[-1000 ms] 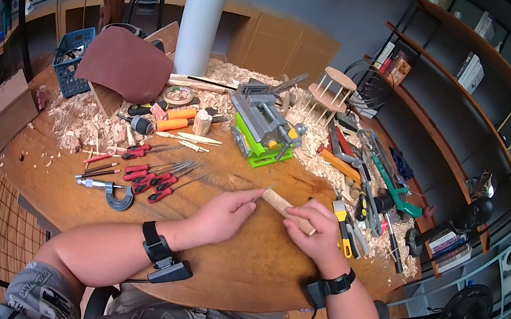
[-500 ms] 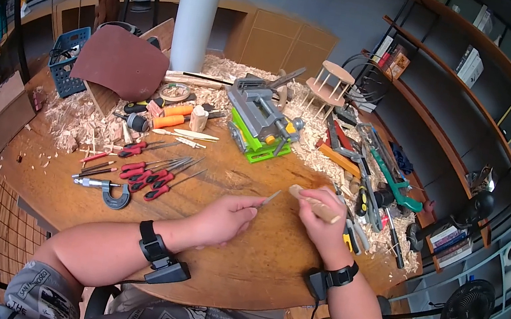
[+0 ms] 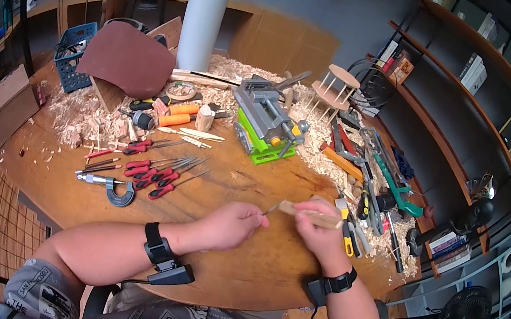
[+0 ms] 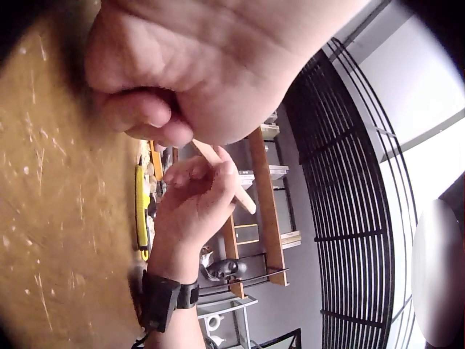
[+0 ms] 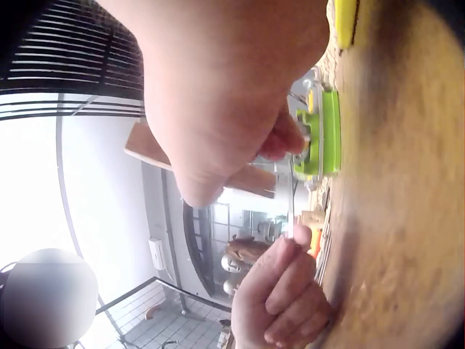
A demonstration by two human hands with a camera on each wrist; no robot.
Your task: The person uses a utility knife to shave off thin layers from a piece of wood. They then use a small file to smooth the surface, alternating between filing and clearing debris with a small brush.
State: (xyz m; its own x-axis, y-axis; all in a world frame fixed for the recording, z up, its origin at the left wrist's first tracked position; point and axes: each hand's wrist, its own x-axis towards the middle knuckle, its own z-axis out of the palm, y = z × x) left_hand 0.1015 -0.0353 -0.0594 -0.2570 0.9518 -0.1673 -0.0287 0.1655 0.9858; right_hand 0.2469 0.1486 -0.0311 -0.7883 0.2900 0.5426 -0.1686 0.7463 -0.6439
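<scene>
My right hand (image 3: 322, 234) grips a pale wooden stick (image 3: 329, 222) with a rounded end, held above the table and pointing toward my left hand (image 3: 234, 225). Between left thumb and fingers I pinch a thin grey metal strip (image 3: 271, 210). Its free end reaches up to the tip of the wood in the head view. Seen from the right wrist, the strip (image 5: 292, 196) stands out straight and narrow from the left fingertips, while the wood (image 5: 145, 147) sticks out past the right hand. In the left wrist view the left fingers are curled and hide the strip.
Red-handled files (image 3: 161, 193) and a micrometer (image 3: 118, 192) lie left on the table. A grey and green vise (image 3: 268, 122) stands behind the hands. Wood shavings, a yellow utility knife (image 3: 344, 226) and a green saw (image 3: 399, 194) lie to the right.
The wood and the left hand came apart, showing the metal strip. Since then, the right hand has lowered slightly leftward and the wood's end is back at the strip's tip.
</scene>
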